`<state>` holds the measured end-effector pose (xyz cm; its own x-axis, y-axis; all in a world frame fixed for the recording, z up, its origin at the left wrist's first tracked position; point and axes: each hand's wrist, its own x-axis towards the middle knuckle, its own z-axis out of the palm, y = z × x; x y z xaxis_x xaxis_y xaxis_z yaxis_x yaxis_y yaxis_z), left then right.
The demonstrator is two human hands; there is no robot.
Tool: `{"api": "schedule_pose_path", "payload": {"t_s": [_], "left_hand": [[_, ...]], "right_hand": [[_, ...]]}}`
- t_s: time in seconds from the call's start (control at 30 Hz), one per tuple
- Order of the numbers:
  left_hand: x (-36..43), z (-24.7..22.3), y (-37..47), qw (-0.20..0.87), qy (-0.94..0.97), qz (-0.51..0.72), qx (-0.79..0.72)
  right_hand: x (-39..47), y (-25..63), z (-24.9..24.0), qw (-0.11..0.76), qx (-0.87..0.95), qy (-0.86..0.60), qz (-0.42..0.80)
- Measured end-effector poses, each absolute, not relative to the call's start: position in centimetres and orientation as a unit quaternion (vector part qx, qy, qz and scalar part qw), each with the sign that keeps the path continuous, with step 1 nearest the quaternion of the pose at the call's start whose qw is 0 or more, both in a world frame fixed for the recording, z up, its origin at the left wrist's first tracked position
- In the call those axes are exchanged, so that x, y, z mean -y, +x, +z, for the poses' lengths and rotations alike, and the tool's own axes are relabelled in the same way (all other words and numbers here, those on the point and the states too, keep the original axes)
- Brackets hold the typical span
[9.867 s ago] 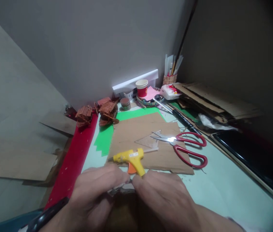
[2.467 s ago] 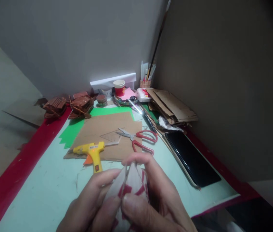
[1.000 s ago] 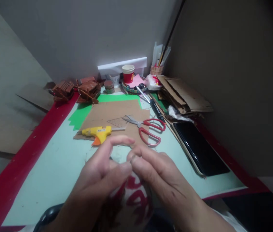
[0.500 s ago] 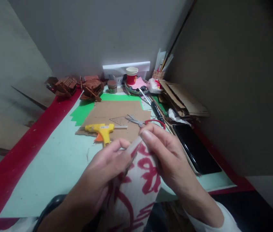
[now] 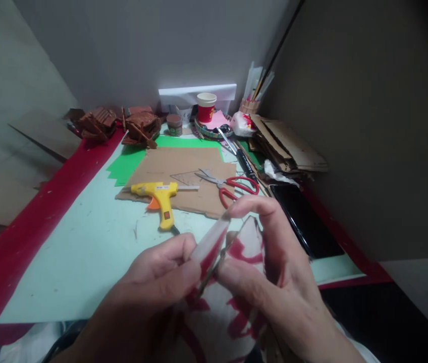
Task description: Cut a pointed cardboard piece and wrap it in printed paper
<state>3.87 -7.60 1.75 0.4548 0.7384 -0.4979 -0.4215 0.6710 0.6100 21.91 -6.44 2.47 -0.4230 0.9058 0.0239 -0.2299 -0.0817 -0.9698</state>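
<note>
Both my hands hold a white plastic bag with red print (image 5: 236,247) in front of me, near the table's front edge. My left hand (image 5: 161,282) pinches one side of the bag's mouth between thumb and forefinger. My right hand (image 5: 270,262) grips the other side, and the two sides stand a little apart. Beyond the hands a yellow hot glue gun (image 5: 157,194) lies on the pale green mat, partly on a brown cardboard sheet (image 5: 183,171). Red-handled scissors (image 5: 232,184) rest on that cardboard.
Green paper (image 5: 126,166) lies under the cardboard. Brown model pieces (image 5: 138,126) sit at the back left, a red paper cup (image 5: 206,107) and a pot of sticks (image 5: 250,103) at the back. Stacked cardboard (image 5: 289,146) and a black phone (image 5: 305,217) lie on the right.
The bag has come up from low in front of me to the table's edge, and my hands have drawn its two sides apart. The view has shifted slightly downward.
</note>
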Motion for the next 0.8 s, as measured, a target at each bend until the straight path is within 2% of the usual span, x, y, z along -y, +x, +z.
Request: {"api": "schedule_pose_path", "payload": {"t_s": [0.23, 0.43, 0.8], "left_hand": [[7.9, 1.8, 4.7, 0.869, 0.134, 0.33, -0.343], [7.7, 1.9, 5.4, 0.876, 0.149, 0.334, -0.313], [7.8, 1.5, 5.1, 0.808, 0.209, 0.321, -0.448]], "right_hand": [[6.4, 22.2, 2.1, 0.402, 0.462, -0.344, 0.712], [6.6, 22.2, 1.9, 0.392, 0.382, -0.332, 0.768], [6.5, 22.1, 1.7, 0.373, 0.358, -0.335, 0.788]]}}
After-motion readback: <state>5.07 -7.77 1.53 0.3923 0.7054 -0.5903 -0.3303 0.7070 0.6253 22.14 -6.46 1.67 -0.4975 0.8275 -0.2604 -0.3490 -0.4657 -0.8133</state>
